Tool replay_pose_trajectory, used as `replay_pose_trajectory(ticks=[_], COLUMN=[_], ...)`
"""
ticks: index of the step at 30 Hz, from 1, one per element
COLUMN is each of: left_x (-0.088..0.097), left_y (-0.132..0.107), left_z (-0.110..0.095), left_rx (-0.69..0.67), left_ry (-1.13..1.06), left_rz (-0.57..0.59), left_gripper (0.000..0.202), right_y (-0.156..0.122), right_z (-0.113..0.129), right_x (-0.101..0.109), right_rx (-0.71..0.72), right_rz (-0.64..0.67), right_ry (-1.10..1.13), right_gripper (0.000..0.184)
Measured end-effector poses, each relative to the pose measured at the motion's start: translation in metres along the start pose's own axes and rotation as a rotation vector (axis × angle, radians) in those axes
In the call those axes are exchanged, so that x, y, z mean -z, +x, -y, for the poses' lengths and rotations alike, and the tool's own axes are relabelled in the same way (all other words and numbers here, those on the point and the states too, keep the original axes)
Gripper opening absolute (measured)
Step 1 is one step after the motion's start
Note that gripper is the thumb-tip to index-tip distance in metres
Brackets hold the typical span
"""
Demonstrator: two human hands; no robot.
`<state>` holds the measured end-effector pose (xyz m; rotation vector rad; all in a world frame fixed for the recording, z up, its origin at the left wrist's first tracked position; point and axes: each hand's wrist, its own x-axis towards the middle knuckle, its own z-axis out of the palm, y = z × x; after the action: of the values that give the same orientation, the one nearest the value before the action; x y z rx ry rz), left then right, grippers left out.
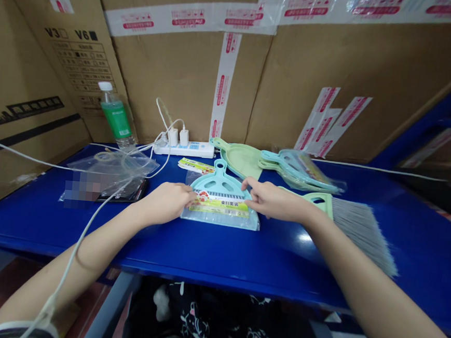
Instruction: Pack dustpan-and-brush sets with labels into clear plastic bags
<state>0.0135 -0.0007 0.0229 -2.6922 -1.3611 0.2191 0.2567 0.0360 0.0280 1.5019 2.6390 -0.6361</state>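
Note:
A light-blue dustpan and brush set [219, 181] in a clear plastic bag lies flat on the blue table in front of me, its handle pointing away. A yellow and white printed card [230, 205] runs across its middle. My left hand [172, 202] is closed at the set's left edge, the fingertips on the bag by the end of the card. At the opposite edge, my right hand [268, 197] has its fingers curled in against the bag and card. The undersides of both hands' fingers are partly hidden.
Behind lie a green dustpan [244, 159], a bagged blue set [303, 170] and a yellow card [196, 165]. A grey-bristled brush [361, 232] is on the right. A power strip [190, 149], bottle [116, 116] and plastic bag [93, 165] stand left. A white cable [88, 226] crosses my left arm.

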Motion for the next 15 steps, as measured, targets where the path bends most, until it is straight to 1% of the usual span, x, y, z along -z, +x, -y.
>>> replay_pose_trajectory(ticks=[5,11,15], left_x=[-0.0029,-0.0021,-0.0015], left_y=[0.0004,0.0004,-0.0008], left_z=[0.0020,0.0019,0.0017], left_rx=[-0.025,-0.021,-0.034], left_ry=[-0.009,-0.037,-0.048], left_rz=[-0.031,-0.025,-0.041], left_gripper=[0.026,0.026,0.025], right_y=[-0.0013,0.0002,0.0002], right_z=[-0.0002,-0.0024,-0.0031], right_x=[-0.0004,-0.0007,-0.0004], right_rx=[0.022,0.060,0.067], right_rz=[0.009,-0.057,-0.058], right_ry=[0.002,-0.076,-0.032], right_gripper=[0.028,0.027,0.026])
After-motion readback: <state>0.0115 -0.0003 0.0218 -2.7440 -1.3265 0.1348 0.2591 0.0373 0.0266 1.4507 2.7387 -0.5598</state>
